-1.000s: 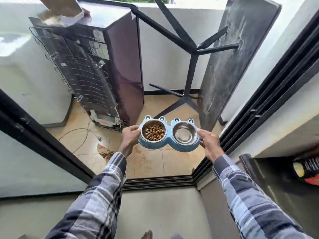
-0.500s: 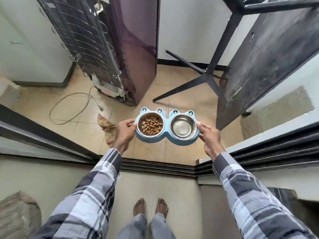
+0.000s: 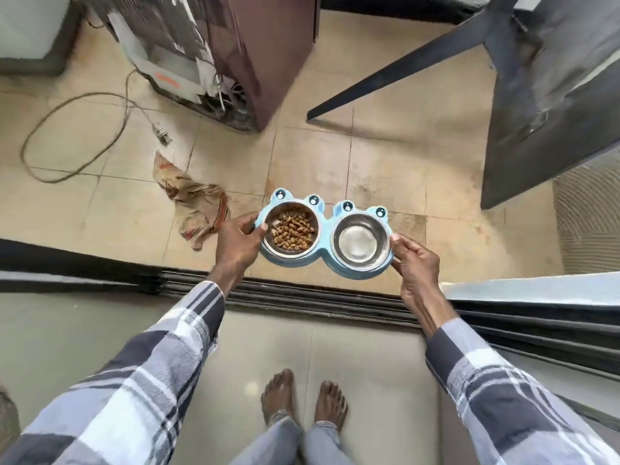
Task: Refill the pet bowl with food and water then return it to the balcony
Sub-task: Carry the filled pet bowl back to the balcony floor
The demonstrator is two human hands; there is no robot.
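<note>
A blue double pet bowl [image 3: 324,263] with frog-eye knobs hangs in the air above the balcony's tiled floor, just past the sliding-door track. Its left steel cup [image 3: 291,229] holds brown kibble. Its right steel cup [image 3: 360,241] looks shiny; whether water is in it I cannot tell. My left hand [image 3: 236,245] grips the bowl's left end, thumb over the rim. My right hand [image 3: 414,266] grips the right end.
The black door track [image 3: 302,298] crosses the floor in front of my bare feet [image 3: 303,402]. On the balcony lie a crumpled cloth [image 3: 194,206] and a loose cable [image 3: 77,135]. A fridge's back [image 3: 214,52] stands far left, a dark tipped table [image 3: 543,105] right.
My view has tilted further down and the bowl has come lower toward the balcony floor, held by both hands as before. My feet now show fully at the threshold.
</note>
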